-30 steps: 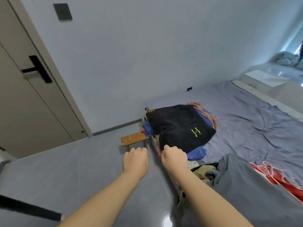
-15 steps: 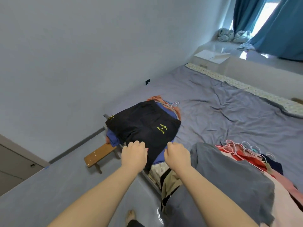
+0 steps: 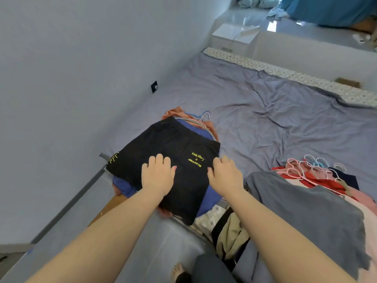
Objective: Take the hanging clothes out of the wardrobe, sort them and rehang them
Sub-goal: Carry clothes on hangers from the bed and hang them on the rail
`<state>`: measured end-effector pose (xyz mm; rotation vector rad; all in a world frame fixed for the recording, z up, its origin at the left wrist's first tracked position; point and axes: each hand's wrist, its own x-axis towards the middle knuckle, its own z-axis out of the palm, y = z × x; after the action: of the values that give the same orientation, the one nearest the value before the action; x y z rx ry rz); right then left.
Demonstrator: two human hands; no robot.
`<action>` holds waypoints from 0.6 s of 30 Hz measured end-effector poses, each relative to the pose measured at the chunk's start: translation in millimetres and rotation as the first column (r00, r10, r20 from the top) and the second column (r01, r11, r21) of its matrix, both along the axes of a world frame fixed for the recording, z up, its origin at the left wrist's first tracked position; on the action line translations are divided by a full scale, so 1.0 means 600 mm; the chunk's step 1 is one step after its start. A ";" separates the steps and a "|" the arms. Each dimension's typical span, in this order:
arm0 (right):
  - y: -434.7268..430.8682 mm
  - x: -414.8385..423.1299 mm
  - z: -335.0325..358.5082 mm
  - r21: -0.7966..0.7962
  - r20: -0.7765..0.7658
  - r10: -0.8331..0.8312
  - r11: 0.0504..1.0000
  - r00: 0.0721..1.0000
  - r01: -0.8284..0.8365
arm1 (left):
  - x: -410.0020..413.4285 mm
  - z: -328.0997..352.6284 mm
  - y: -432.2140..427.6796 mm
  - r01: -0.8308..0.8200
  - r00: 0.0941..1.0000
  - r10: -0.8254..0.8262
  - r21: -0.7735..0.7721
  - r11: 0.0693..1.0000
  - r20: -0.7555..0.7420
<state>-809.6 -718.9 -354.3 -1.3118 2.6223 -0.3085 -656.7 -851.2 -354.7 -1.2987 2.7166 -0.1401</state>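
Observation:
A folded black garment (image 3: 163,148) with yellow print tops a pile of blue (image 3: 207,198) and orange (image 3: 173,112) clothes on hangers at the bed's near left corner. My left hand (image 3: 158,175) rests on the middle of the black garment, its fingers bent loosely downward. My right hand (image 3: 224,175) touches the garment's right edge with its thumb on the cloth; its fingertips are hidden. To the right lies a second pile: a grey shirt (image 3: 306,211) over red and pink clothes with pink hangers (image 3: 302,166).
The bed's grey sheet (image 3: 265,111) stretches away toward a white ledge (image 3: 234,35) and blue curtains. A wall runs along the left side. Beige and black clothes (image 3: 230,237) hang over the bed's near edge. My foot (image 3: 177,271) is on the grey floor.
I have moved up to the bed and the view has swung right and down. Both hands, which were in the air short of the pile, have come down on the black garment.

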 end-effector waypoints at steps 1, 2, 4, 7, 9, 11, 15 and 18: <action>-0.003 -0.013 -0.011 0.030 0.009 -0.019 0.999 1.000 0.019 | -0.013 -0.014 -0.017 0.014 1.000 -0.014 0.008 1.000 0.018; -0.007 -0.030 -0.025 0.055 0.010 -0.041 0.998 0.999 0.040 | -0.032 -0.027 -0.035 0.028 0.999 -0.028 0.013 1.000 0.028; -0.024 -0.070 -0.051 0.101 0.005 -0.093 0.991 0.996 0.092 | -0.076 -0.042 -0.065 0.042 0.998 -0.044 0.044 0.998 0.045; -0.079 -0.131 -0.081 0.167 0.038 -0.155 0.975 0.987 0.147 | -0.136 -0.057 -0.115 0.056 0.997 -0.060 0.092 0.994 0.041; -0.130 -0.165 -0.097 0.197 0.060 -0.183 0.966 0.981 0.168 | -0.171 -0.068 -0.162 0.075 0.996 -0.078 0.086 0.993 0.034; -0.182 -0.191 -0.113 0.204 0.085 -0.194 0.964 0.977 0.174 | -0.202 -0.081 -0.217 0.082 0.996 -0.085 0.096 0.992 0.024; -0.263 -0.229 -0.161 0.246 0.124 -0.204 0.954 0.971 0.169 | -0.248 -0.124 -0.307 0.121 0.990 -0.129 0.118 0.986 0.059; -0.301 -0.259 -0.204 0.297 0.148 -0.234 0.937 0.961 0.182 | -0.276 -0.169 -0.358 0.149 0.984 -0.162 0.146 0.978 0.079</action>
<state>-964.8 -899.7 -476.9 -0.8735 2.5367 -0.0752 -822.4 -1066.0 -456.3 -1.0170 2.6947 -0.0213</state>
